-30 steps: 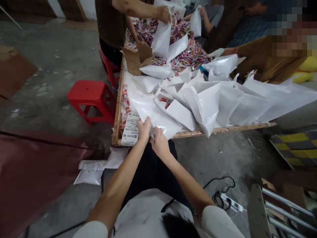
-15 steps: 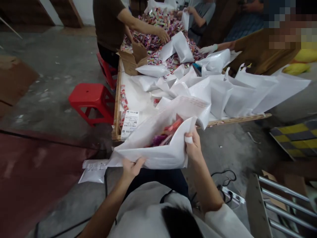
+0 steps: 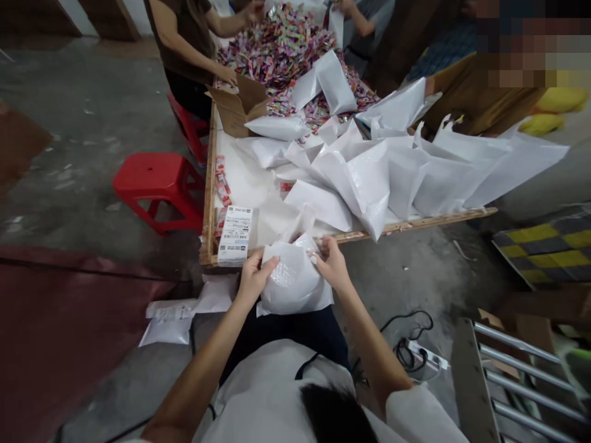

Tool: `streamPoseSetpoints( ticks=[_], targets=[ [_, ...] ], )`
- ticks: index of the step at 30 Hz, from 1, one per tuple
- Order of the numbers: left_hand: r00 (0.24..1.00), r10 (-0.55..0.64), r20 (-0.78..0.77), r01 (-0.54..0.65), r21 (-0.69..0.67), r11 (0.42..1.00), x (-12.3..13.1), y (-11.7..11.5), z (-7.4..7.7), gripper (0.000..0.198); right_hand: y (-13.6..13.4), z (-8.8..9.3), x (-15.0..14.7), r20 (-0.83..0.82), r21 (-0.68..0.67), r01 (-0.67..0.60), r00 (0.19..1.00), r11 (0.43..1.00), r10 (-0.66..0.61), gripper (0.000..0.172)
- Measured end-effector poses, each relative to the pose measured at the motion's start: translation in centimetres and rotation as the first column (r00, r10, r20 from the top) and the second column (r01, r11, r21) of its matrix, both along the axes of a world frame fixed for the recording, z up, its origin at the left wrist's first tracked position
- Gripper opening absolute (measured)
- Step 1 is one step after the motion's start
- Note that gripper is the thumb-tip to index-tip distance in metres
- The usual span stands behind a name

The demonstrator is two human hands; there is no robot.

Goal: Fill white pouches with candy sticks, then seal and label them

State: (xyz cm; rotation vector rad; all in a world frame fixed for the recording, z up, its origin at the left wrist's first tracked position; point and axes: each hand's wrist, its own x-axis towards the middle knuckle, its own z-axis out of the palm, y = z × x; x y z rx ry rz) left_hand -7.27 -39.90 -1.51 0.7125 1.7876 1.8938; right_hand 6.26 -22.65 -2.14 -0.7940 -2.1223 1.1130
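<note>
A white mailer bag (image 3: 295, 283) hangs upright over my lap at the table's near edge. My left hand (image 3: 253, 274) pinches its upper left side, thumb on the near face. My right hand (image 3: 330, 261) grips the upper right side of the bag, with a white wrap on one finger. The bag bulges at the bottom; what lies inside is mostly hidden. Just beyond it, a stack of printed labels (image 3: 234, 234) lies at the table corner, left of my left hand. More white mailer bags (image 3: 355, 184) stand and lean along the near right side of the table.
A heap of small colourful packets (image 3: 277, 52) covers the table's far part, by an open cardboard box (image 3: 237, 107). Co-workers' arms (image 3: 194, 49) reach there. A red stool (image 3: 154, 184) stands left. Filled bags (image 3: 168, 323) lie at lower left; a power strip (image 3: 427, 354) lies on the floor.
The bag, wide open with packets showing before, is now drawn upright and narrower at the mouth. Both hands have moved up and closer together. A co-worker's arms at the heap have shifted.
</note>
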Motion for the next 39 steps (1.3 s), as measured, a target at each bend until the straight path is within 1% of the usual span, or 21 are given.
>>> streamPoseSetpoints(
  ticks=[2, 3, 6, 8, 10, 13, 16, 19, 22, 24, 26, 27, 28, 29, 31, 33, 35, 36, 37, 38, 39],
  targets=[
    [0.998, 0.025, 0.058, -0.028, 0.045, 0.999, 0.3, -0.3, -0.3, 0.031, 0.5, 0.8, 0.0, 0.070, 0.028, -0.097, 0.993, 0.995, 0.094, 0.019],
    [0.996, 0.055, 0.075, -0.060, 0.067, 0.996, 0.4, -0.7, -0.4, 0.031, 0.8, 1.4, 0.3, 0.066, 0.027, -0.113, 0.992, 0.993, 0.111, 0.016],
    [0.978, 0.201, 0.060, -0.207, 0.110, 0.972, 0.0, -2.3, -0.4, 0.036, 1.6, 2.7, 1.8, -0.107, -0.089, -0.053, 0.993, 0.995, 0.043, 0.022],
    [0.971, 0.234, 0.051, -0.238, 0.099, 0.966, -1.0, -2.8, -0.4, 0.040, 2.2, 3.1, 2.7, -0.213, -0.209, -0.066, 0.977, 0.976, 0.021, 0.034],
    [0.984, 0.171, 0.049, -0.174, 0.065, 0.983, -2.1, -2.7, -0.4, 0.037, 2.8, 3.1, 3.1, -0.244, -0.287, -0.106, 0.969, 0.952, 0.034, 0.043],
    [0.998, 0.056, 0.019, -0.057, 0.053, 0.997, -3.4, -1.6, 0.0, 0.034, 3.1, 2.8, 3.0, -0.252, -0.325, -0.103, 0.968, 0.940, 0.019, 0.048],
    [0.997, 0.010, 0.070, -0.016, 0.084, 0.996, -4.3, -0.4, 1.2, 0.044, 3.2, 2.8, 2.9, -0.250, -0.317, -0.079, 0.968, 0.945, -0.003, 0.054],
    [0.997, -0.036, 0.061, 0.034, 0.031, 0.999, -4.8, 0.0, 2.8, 0.056, 3.7, 2.7, 3.1, -0.272, -0.297, -0.078, 0.962, 0.952, -0.006, 0.056],
    [1.000, -0.011, 0.014, 0.012, -0.017, 1.000, -5.1, 0.1, 3.8, 0.052, 4.9, 2.5, 3.1, -0.243, -0.244, -0.108, 0.969, 0.964, 0.047, 0.059],
    [1.000, 0.003, 0.016, -0.003, -0.008, 1.000, -5.2, 0.4, 3.9, 0.045, 5.3, 3.0, 3.2, -0.140, -0.144, -0.054, 0.990, 0.988, 0.033, 0.057],
    [1.000, -0.029, -0.002, 0.029, -0.006, 1.000, -5.4, 0.9, 3.7, 0.040, 5.0, 4.5, 3.3, -0.109, 0.069, 0.109, 0.989, 0.992, -0.101, 0.049],
    [0.999, -0.048, -0.016, 0.048, -0.004, 0.999, -5.4, 1.2, 3.5, 0.038, 4.5, 5.6, 3.4, -0.142, 0.193, 0.187, 0.977, 0.963, -0.161, 0.044],
    [0.998, -0.066, -0.022, 0.066, -0.005, 0.998, -5.5, 1.4, 3.3, 0.038, 3.8, 6.8, 3.2, -0.175, 0.308, 0.219, 0.970, 0.926, -0.171, 0.038],
    [0.997, -0.081, -0.015, 0.081, -0.008, 0.997, -5.6, 1.7, 3.1, 0.038, 3.1, 7.9, 2.8, -0.176, 0.409, 0.193, 0.976, 0.892, -0.130, 0.033],
    [0.996, -0.090, 0.023, 0.091, -0.001, 0.996, -6.0, 2.3, 2.6, 0.040, 1.9, 9.7, 1.2, -0.017, 0.545, -0.013, 1.000, 0.838, 0.027, 0.030],
    [0.995, -0.087, 0.055, 0.086, 0.010, 0.996, -6.4, 3.0, 2.1, 0.045, 1.5, 10.4, -1.3, 0.283, 0.555, -0.268, 0.951, 0.787, 0.124, 0.033],
    [0.996, -0.066, 0.064, 0.064, 0.034, 0.997, -6.9, 3.7, 1.6, 0.052, 1.9, 10.3, -3.8, 0.527, 0.477, -0.453, 0.833, 0.753, 0.168, 0.034],
    [0.996, -0.058, 0.065, 0.056, 0.044, 0.997, -7.1, 3.9, 1.3, 0.056, 2.2, 10.1, -4.8, 0.588, 0.435, -0.514, 0.784, 0.739, 0.199, 0.032],
    [0.996, -0.063, 0.070, 0.060, 0.044, 0.997, -7.3, 4.2, 1.1, 0.058, 2.5, 10.0, -5.5, 0.603, 0.414, -0.547, 0.764, 0.728, 0.231, 0.029],
    [0.994, -0.075, 0.079, 0.072, 0.040, 0.997, -7.4, 4.3, 0.9, 0.058, 2.6, 10.0, -6.0, 0.572, 0.421, -0.542, 0.781, 0.727, 0.250, 0.026],
    [0.992, -0.091, 0.093, 0.088, 0.030, 0.996, -7.5, 4.5, 0.7, 0.057, 2.5, 10.0, -6.4, 0.504, 0.450, -0.498, 0.827, 0.741, 0.250, 0.023]
  ],
)
